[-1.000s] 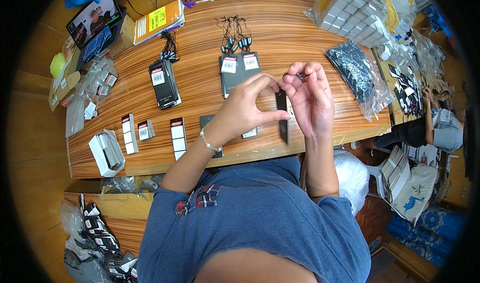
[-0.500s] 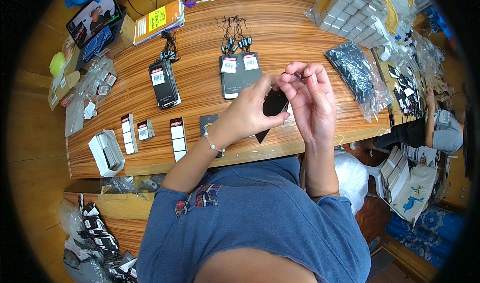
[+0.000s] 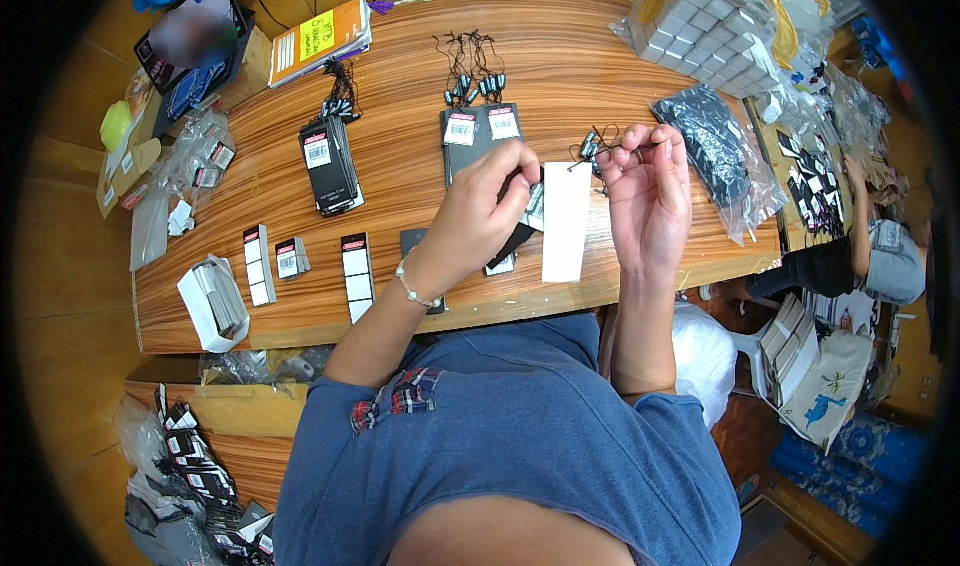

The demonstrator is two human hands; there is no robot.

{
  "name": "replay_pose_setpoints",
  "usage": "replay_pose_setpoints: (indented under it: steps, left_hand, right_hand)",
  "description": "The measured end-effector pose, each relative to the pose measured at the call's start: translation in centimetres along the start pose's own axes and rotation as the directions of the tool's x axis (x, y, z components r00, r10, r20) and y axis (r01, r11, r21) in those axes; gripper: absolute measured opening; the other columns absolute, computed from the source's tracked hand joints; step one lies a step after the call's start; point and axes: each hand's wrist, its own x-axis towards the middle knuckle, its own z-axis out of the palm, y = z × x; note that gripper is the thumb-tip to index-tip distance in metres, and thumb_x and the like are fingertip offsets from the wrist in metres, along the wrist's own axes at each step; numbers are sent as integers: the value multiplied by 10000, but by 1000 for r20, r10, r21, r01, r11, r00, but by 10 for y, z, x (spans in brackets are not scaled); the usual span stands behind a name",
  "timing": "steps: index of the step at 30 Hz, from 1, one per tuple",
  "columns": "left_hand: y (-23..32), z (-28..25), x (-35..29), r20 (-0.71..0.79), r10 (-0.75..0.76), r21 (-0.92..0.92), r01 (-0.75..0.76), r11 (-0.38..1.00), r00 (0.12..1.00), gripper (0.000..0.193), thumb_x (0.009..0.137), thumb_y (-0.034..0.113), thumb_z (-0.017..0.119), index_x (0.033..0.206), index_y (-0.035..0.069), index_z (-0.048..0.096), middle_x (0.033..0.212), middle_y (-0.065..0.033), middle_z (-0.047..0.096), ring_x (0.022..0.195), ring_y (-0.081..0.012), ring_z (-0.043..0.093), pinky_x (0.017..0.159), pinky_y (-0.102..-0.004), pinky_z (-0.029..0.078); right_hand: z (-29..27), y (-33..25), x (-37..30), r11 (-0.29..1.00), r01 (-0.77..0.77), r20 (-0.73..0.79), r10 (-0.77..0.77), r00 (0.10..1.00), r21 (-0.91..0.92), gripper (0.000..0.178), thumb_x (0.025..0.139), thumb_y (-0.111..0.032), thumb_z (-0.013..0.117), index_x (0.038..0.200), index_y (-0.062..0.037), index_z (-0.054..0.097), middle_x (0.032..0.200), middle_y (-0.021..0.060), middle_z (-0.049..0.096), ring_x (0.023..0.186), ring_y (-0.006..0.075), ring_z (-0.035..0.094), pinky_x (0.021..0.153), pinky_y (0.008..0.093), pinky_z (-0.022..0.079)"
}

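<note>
pinching a black string (image 3: 583, 159) between thumb and fingertips, the right hand (image 3: 650, 198) has a white hang tag (image 3: 566, 226) just to its left, while the left hand (image 3: 487, 206), curled beside the tag's other edge, conceals whether it grips anything, dark gray tags (image 3: 461, 160) beyond it.

On my table (image 3: 580, 46), two tags (image 3: 477, 138) lie at twelve o'clock, a tag stack (image 3: 334, 173) at eleven, boxes (image 3: 698, 38) at one.
</note>
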Motion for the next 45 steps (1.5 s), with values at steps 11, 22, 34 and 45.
replay_pose_setpoints:
  steps: [11, 22, 34, 45]
  left_hand:
    - [7, -5, -2, 128, -30, -73, 40, 997, 991, 247, 746, 12, 676, 962, 4, 558, 904, -32, 587, 817, -82, 542, 717, -218, 439]
    - [39, -24, -1, -21, 420, 551, -340, 762, 907, 135, 743, 45, 650, 873, 15, 636, 853, -92, 642, 766, -235, 602, 710, -306, 456]
    - [34, -28, 1, -156, 303, 300, -247, 921, 940, 108, 741, 66, 668, 831, 19, 632, 763, -52, 620, 701, -189, 579, 680, -293, 450]
    - [28, -25, -2, -136, -27, -214, -3, 977, 990, 134, 767, 25, 661, 900, 4, 653, 822, -42, 651, 744, -88, 600, 671, -208, 478]
  right_hand:
    - [-2, -7, 1, 1000, 11, 19, -11, 1000, 18, 80, 946, -142, 412, 969, -78, 453, 877, 102, 529, 754, 160, 511, 791, 347, 444]
    - [8, -7, -6, 856, -121, 46, 167, 985, -502, 70, 928, -105, 447, 933, -46, 486, 670, 7, 473, 591, 69, 430, 563, 211, 360]
    - [28, 0, -14, 758, -77, 104, 187, 977, -647, 95, 895, -98, 530, 906, -6, 547, 785, 8, 562, 695, 49, 492, 641, 178, 403]
    - [34, 2, -16, 738, -84, 121, 220, 968, -669, 172, 838, 13, 557, 994, 7, 485, 861, 22, 546, 787, 71, 547, 707, 199, 438]
